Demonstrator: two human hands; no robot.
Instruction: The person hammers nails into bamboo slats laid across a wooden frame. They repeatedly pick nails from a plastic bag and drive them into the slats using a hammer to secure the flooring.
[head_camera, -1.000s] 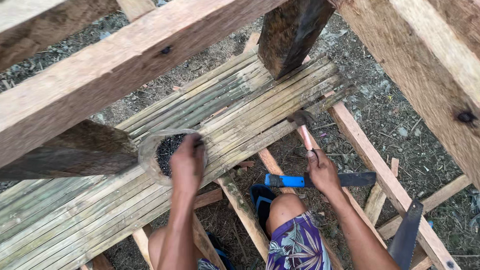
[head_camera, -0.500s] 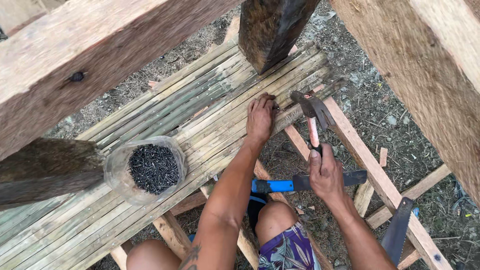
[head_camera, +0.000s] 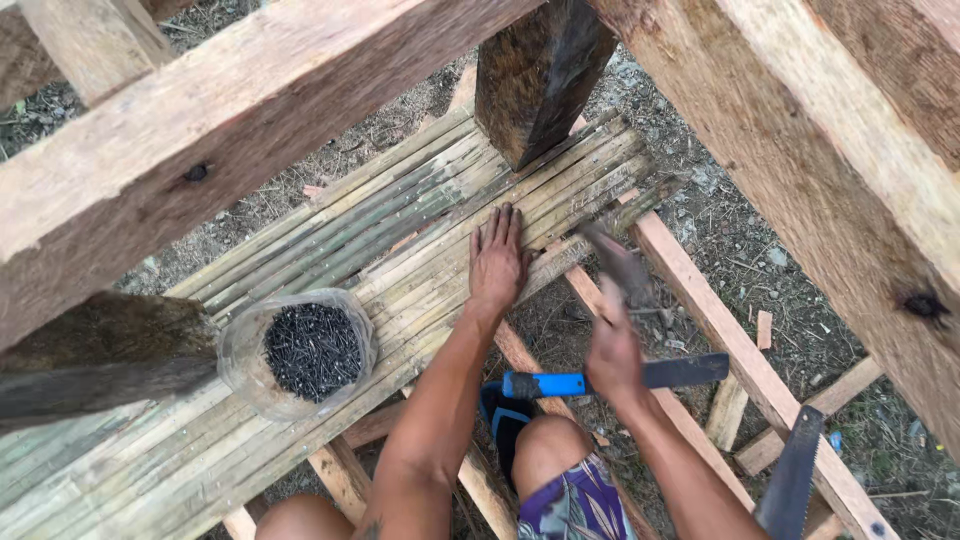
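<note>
Bamboo slats (head_camera: 330, 300) form a springy, ridged platform, stiff along the grain yet liable to split at the ends. The left hand (head_camera: 497, 262) lies flat and unclenched on them, just right of the clear tub of dark nails (head_camera: 312, 350). Farther right of the tub, the right hand (head_camera: 612, 352) is clenched around a hammer (head_camera: 622, 272), head-heavy and best gripped low on the handle; it is blurred, so its head is hard to read. A blue-handled blade (head_camera: 600, 378) rests beyond the slat edge. A saw (head_camera: 792, 480) is cut off at the bottom.
</note>
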